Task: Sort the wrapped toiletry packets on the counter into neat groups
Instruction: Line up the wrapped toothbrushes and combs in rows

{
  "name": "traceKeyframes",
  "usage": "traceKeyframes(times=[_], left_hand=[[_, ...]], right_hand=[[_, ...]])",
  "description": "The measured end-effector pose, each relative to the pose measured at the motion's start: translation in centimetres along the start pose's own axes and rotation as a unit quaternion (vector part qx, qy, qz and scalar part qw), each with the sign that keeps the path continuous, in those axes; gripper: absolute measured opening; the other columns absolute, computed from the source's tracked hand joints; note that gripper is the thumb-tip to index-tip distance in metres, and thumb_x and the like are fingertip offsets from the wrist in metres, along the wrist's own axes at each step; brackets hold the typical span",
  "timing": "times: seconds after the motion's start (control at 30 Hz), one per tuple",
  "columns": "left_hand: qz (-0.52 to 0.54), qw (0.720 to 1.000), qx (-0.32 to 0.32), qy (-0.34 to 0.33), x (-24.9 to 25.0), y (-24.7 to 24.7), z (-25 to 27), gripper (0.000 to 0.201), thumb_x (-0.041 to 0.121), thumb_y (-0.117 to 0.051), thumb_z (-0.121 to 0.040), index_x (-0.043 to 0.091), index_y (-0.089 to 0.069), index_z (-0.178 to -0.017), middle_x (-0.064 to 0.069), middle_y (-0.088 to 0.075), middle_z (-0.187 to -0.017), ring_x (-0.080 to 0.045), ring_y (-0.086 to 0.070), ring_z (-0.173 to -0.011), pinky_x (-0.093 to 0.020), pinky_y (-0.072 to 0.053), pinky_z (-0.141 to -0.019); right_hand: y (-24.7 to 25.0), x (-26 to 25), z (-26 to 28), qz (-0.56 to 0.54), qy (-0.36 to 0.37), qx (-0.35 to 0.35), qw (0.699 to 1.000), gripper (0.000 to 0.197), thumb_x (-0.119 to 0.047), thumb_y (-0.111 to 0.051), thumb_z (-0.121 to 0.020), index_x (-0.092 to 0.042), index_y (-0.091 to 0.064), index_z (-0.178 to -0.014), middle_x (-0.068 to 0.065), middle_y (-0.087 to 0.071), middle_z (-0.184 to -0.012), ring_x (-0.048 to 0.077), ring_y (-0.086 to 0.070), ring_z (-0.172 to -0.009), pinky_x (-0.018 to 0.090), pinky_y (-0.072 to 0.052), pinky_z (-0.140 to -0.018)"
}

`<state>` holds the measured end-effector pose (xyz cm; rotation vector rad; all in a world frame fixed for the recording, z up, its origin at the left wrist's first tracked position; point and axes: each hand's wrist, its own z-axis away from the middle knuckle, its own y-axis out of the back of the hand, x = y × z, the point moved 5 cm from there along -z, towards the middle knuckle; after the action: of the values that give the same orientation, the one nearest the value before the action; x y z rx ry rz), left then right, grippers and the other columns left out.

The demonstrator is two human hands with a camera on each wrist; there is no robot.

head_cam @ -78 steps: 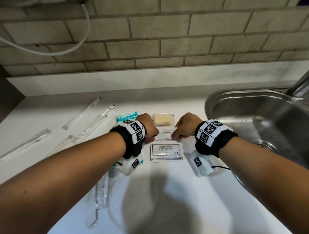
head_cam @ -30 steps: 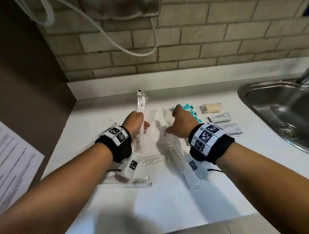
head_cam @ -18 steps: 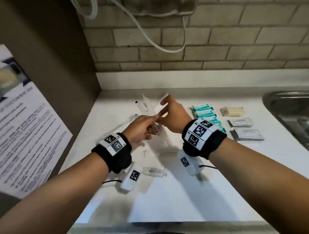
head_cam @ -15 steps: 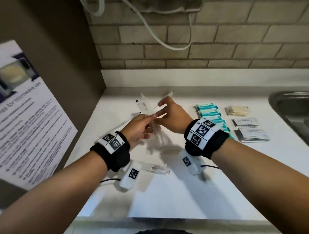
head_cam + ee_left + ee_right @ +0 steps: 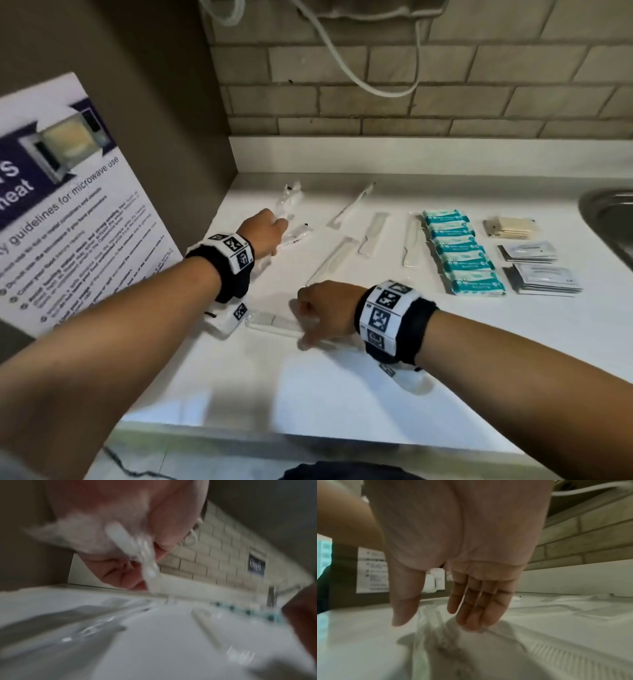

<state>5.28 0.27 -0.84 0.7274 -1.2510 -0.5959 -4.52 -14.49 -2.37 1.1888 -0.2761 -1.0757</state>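
Head view: my left hand (image 5: 265, 233) is at the back left of the counter (image 5: 342, 394), fingers curled round a clear wrapped packet (image 5: 291, 236). My right hand (image 5: 323, 313) is lower, near the front, over a clear toothbrush packet (image 5: 274, 322) lying flat; thumb points down at it, contact unclear here. More clear long packets (image 5: 371, 233) lie spread between my hands and the teal packets (image 5: 462, 253), which sit in a neat column. Right of those: tan stack (image 5: 510, 228), then two grey sachet stacks (image 5: 541, 277). Sink (image 5: 609, 222) at far right edge. Microwave poster (image 5: 68, 205) on the left wall.

Left wrist view: blurred. My left hand (image 5: 128, 534) grips a white-and-clear packet (image 5: 137, 550) in curled fingers, lifted off the counter. Teal row (image 5: 248, 612) faint behind.

Right wrist view: my right hand (image 5: 462, 561) is spread, fingers (image 5: 477, 608) straight, pointing down, tips at a crinkled clear wrapper (image 5: 436, 635) on the counter; nothing gripped.
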Motion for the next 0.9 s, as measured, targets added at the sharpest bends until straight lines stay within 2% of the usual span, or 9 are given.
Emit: traceKeyframes(times=[0.1,0.2,0.27,0.37,0.47,0.57,0.63,0.73,0.9], left_hand=[[-0.136,0.991,-0.011,-0.005,-1.3,-0.6,-1.0,0.058,0.052,-0.060,-0.086,0.007,-0.048,-0.121,-0.012,-0.062,-0.106,-0.033,-0.061,-0.100,-0.032,-0.043,-0.075],[-0.198,0.980,-0.008,-0.008,-2.5,-1.0,-2.1,0.076,0.056,-0.073,-0.073,0.006,-0.048,-0.125,-0.013,-0.059,-0.120,-0.031,-0.059,-0.107,-0.031,-0.044,-0.078],[-0.214,0.977,-0.016,-0.003,-3.0,-1.2,-2.4,0.063,0.050,-0.072,-0.077,0.006,-0.054,-0.119,-0.013,-0.061,-0.117,-0.029,-0.060,-0.097,-0.029,-0.043,-0.074],[-0.216,0.976,-0.023,0.001,-2.9,-1.1,-2.8,0.032,0.035,-0.067,-0.079,0.011,-0.060,-0.099,-0.007,-0.062,-0.095,-0.026,-0.057,-0.077,-0.027,-0.041,-0.063],[-0.192,0.981,-0.015,-0.002,-2.1,-0.9,-3.6,0.027,0.037,-0.066,-0.076,0.013,-0.059,-0.088,-0.006,-0.063,-0.089,-0.026,-0.060,-0.076,-0.027,-0.044,-0.062],[-0.150,0.989,0.000,-0.018,0.1,-1.0,-5.5,0.027,0.038,-0.066,-0.081,0.013,-0.058,-0.090,-0.006,-0.063,-0.092,-0.026,-0.057,-0.080,-0.028,-0.041,-0.066],[-0.125,0.991,0.006,-0.043,2.4,-1.5,-6.9,0.027,0.035,-0.064,-0.085,0.011,-0.059,-0.094,-0.009,-0.064,-0.096,-0.027,-0.057,-0.082,-0.027,-0.038,-0.066],[-0.089,0.993,0.001,-0.075,6.0,-3.2,-9.5,0.036,0.035,-0.062,-0.087,0.009,-0.063,-0.113,-0.012,-0.068,-0.111,-0.031,-0.063,-0.098,-0.027,-0.041,-0.073],[-0.119,0.985,-0.049,-0.112,11.3,-7.3,-12.3,0.043,0.034,-0.058,-0.092,0.012,-0.057,-0.130,-0.006,-0.062,-0.128,-0.031,-0.061,-0.111,-0.028,-0.044,-0.081]], right_hand=[[-0.2,-0.6,-0.7,0.041,0.004,-0.013,0.999,0.025,-0.028,-0.069,-0.079,-0.015,-0.061,-0.098,0.003,-0.065,-0.100,0.022,-0.059,-0.091,0.031,-0.050,-0.077],[1.4,-0.2,-1.0,0.055,0.007,-0.022,0.998,0.021,-0.018,-0.064,-0.084,-0.011,-0.067,-0.104,0.007,-0.068,-0.105,0.024,-0.061,-0.096,0.031,-0.048,-0.081],[3.1,0.5,-1.0,0.078,0.003,0.007,0.997,0.024,-0.014,-0.062,-0.084,-0.012,-0.070,-0.107,0.008,-0.068,-0.110,0.026,-0.061,-0.105,0.034,-0.050,-0.089],[6.7,2.1,-0.9,0.133,-0.007,0.088,0.987,0.021,-0.016,-0.060,-0.088,-0.022,-0.072,-0.105,0.006,-0.057,-0.117,0.025,-0.048,-0.114,0.038,-0.048,-0.094],[10.0,4.6,-0.6,0.127,-0.025,0.165,0.978,0.020,-0.014,-0.065,-0.085,-0.028,-0.073,-0.095,0.002,-0.054,-0.113,0.023,-0.046,-0.111,0.033,-0.047,-0.086],[11.9,7.8,-0.7,0.109,-0.077,0.185,0.974,0.021,-0.015,-0.061,-0.088,-0.031,-0.071,-0.097,-0.005,-0.058,-0.104,0.019,-0.058,-0.102,0.028,-0.042,-0.070],[12.6,9.7,-0.8,0.097,-0.108,0.183,0.972,0.017,-0.022,-0.061,-0.088,-0.034,-0.069,-0.097,-0.006,-0.063,-0.102,0.018,-0.060,-0.095,0.025,-0.037,-0.066],[12.7,11.6,-0.8,0.088,-0.137,0.159,0.974,0.017,-0.023,-0.059,-0.089,-0.035,-0.068,-0.098,-0.006,-0.063,-0.096,0.017,-0.060,-0.091,0.025,-0.036,-0.065],[12.3,14.2,-1.0,0.099,-0.159,0.164,0.969,0.023,-0.021,-0.049,-0.093,-0.035,-0.067,-0.100,-0.006,-0.059,-0.099,0.020,-0.060,-0.097,0.027,-0.037,-0.068]])
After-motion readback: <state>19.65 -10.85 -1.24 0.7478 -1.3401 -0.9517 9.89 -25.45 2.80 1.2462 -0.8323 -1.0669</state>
